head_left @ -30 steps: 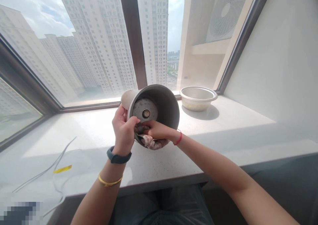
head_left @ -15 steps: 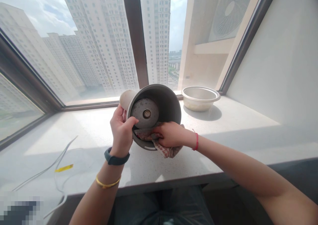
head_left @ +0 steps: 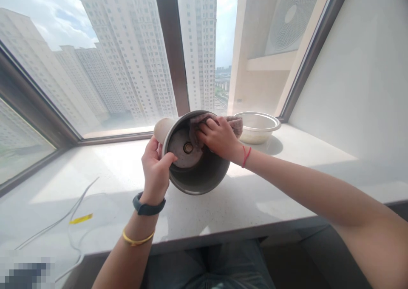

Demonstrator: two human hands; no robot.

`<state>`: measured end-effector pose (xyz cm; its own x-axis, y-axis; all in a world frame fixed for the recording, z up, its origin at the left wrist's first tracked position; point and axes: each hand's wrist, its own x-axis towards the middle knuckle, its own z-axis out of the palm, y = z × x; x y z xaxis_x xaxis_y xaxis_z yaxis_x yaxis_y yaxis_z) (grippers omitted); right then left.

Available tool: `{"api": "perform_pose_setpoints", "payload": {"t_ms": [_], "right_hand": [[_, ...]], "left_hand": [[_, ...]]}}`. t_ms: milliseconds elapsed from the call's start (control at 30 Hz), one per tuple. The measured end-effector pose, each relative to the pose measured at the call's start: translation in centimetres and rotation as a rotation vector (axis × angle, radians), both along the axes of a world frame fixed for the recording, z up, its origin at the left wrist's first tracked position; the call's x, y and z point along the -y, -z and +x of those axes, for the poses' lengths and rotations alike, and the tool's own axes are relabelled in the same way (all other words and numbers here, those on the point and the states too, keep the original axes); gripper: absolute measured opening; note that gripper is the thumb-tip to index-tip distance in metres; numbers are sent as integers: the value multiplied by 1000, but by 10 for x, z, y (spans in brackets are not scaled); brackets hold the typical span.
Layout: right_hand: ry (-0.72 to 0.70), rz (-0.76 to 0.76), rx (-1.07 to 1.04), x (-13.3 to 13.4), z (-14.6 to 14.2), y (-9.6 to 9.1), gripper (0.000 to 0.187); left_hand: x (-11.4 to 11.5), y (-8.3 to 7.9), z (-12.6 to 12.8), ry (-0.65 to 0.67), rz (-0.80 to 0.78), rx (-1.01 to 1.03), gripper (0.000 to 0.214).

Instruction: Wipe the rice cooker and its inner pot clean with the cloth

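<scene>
Steel pot tipped sideways, mouth facing camera

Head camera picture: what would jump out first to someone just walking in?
Dead centre, a tilted metal cooker body is held over the pale window counter, its opening toward the camera: the left hand grips its rim while the right hand presses a reddish cloth against its upper inner wall. Behind to the right sits a metal bowl, with tower blocks filling the window.
</scene>
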<state>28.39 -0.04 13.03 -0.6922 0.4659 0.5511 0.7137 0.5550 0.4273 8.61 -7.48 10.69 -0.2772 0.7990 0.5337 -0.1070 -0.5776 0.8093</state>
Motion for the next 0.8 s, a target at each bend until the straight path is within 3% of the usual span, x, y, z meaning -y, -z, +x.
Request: {"api": "perform_pose_setpoints", "payload": {"t_ms": [100, 200, 367, 467, 533, 633, 733, 800], "right_hand": [[-127, -21, -221, 0, -15, 1, 36], [-226, -183, -560, 1, -39, 13, 39], [-574, -705, -1382, 2, -90, 35, 40], [-685, -1115, -1714, 14, -110, 43, 36], [-700, -1315, -1755, 26, -115, 46, 35], [-701, -1400, -1608, 41, -109, 54, 43], [-760, -1424, -1293, 45, -90, 61, 48], [-716, -1409, -1000, 42, -72, 62, 44]], "left_hand": [[0, 0, 0, -8, -1, 8, 49], [0, 1, 0, -2, 11, 13, 48], [-2, 1, 1, 47, -14, -1, 47], [-2, 0, 3, 53, -5, 4, 41], [0, 0, 4, 35, 10, 20, 37], [3, 1, 6, 5, 27, 47, 33], [5, 2, 6, -21, 32, 61, 36], [6, 3, 5, -25, 34, 74, 36]]}}
